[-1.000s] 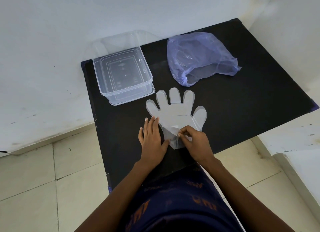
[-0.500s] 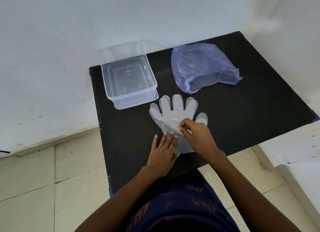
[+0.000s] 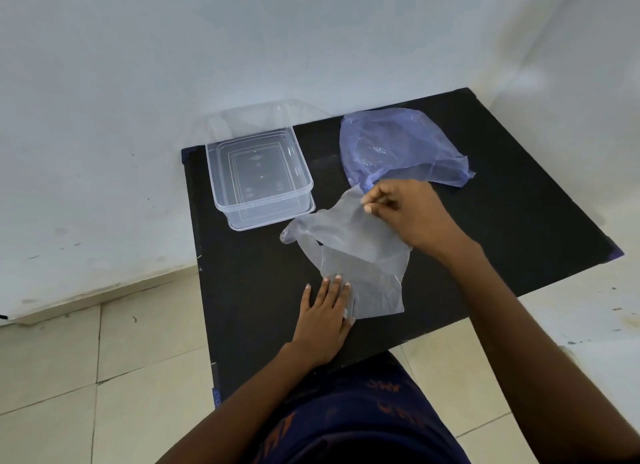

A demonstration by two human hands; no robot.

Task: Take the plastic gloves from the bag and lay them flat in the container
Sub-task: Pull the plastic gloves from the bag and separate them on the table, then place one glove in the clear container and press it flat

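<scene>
Now the right hand (image 3: 407,214) pinches a clear plastic glove (image 3: 349,242) between thumb and fingertips, lifting its upper part off the black table (image 3: 519,204) so the sheet drapes down. Its lower end lies on the table under the left hand (image 3: 325,311), which presses flat with fingers spread, gripping nothing. At ten o'clock from the glove stands the clear container (image 3: 259,176), nothing inside it. At one o'clock lies the crumpled purple bag (image 3: 398,145), just beyond the right hand.
</scene>
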